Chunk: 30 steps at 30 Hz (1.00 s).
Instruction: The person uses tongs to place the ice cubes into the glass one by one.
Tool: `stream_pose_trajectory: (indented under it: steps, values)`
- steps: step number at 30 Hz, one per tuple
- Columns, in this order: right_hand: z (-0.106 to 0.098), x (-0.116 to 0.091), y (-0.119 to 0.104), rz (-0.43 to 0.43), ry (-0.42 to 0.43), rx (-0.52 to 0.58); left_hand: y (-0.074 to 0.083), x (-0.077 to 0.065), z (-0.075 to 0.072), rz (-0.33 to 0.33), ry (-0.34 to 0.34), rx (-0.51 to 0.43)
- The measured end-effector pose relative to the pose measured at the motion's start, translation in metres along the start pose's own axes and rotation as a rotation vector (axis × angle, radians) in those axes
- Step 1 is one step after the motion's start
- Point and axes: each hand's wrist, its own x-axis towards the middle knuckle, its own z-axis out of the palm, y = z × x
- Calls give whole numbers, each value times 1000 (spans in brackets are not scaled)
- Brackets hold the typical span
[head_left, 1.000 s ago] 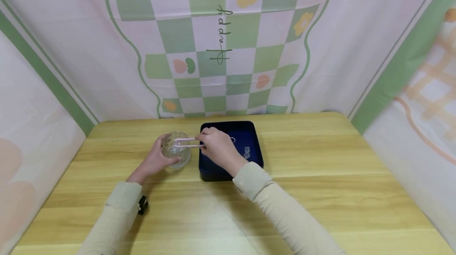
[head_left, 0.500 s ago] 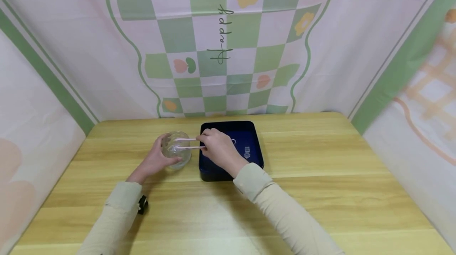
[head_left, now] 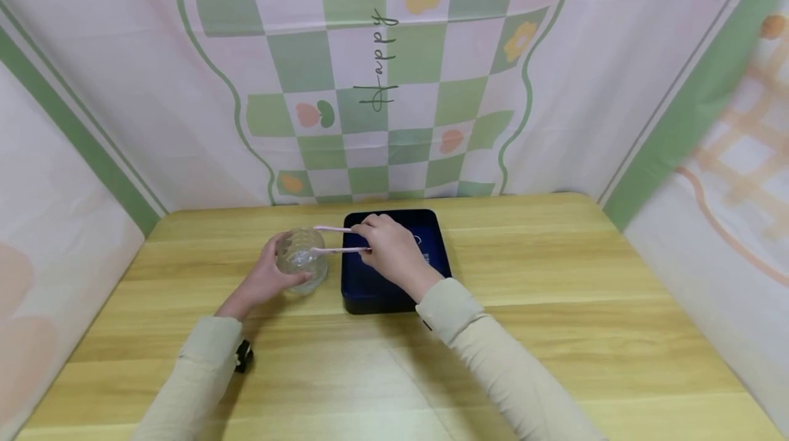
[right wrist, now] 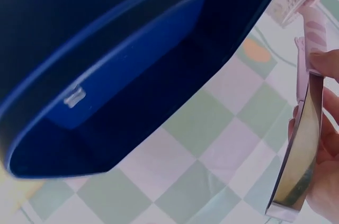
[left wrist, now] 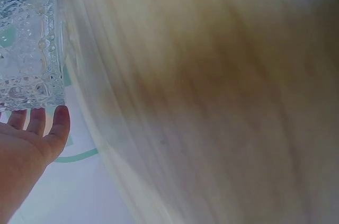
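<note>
In the head view my left hand [head_left: 271, 278] grips a clear, patterned glass cup [head_left: 306, 275] on the table, fingers round its far side and thumb on the near side. The left wrist view shows the cup's textured wall [left wrist: 29, 49] close up. My right hand [head_left: 394, 253] pinches a pair of tongs [head_left: 342, 250] with pink tips and a bent metal band. The tongs' arms are spread, with nothing seen between their tips, which lie by the cup's rim. Below the right hand stands a dark blue tray [head_left: 364, 290], and a small clear piece [right wrist: 74, 97] lies inside it.
The wooden table [head_left: 555, 331] extends on both sides of the tray. Behind it hangs a checkered cloth [head_left: 407, 146]; more cloth closes off the left and right. A small black device [head_left: 244, 357] sits at the left wrist.
My right hand has moved a little right, drawing the tongs back from over the cup's middle to its rim, and their tips have spread wider. My left hand keeps its grip on the cup.
</note>
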Motion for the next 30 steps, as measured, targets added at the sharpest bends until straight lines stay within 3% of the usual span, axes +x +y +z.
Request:
stream_pose_trajectory:
  steps: [9, 16, 30]
  values:
    - [-13, -4, 17, 60, -5, 36, 0, -1, -1, -18, -6, 8]
    - [-20, -10, 38, 116, -15, 1, 0, -1, -1, -17, -6, 21]
    - [-30, -41, 83, 243, -130, -10, -1, -1, 0, -10, -6, 10]
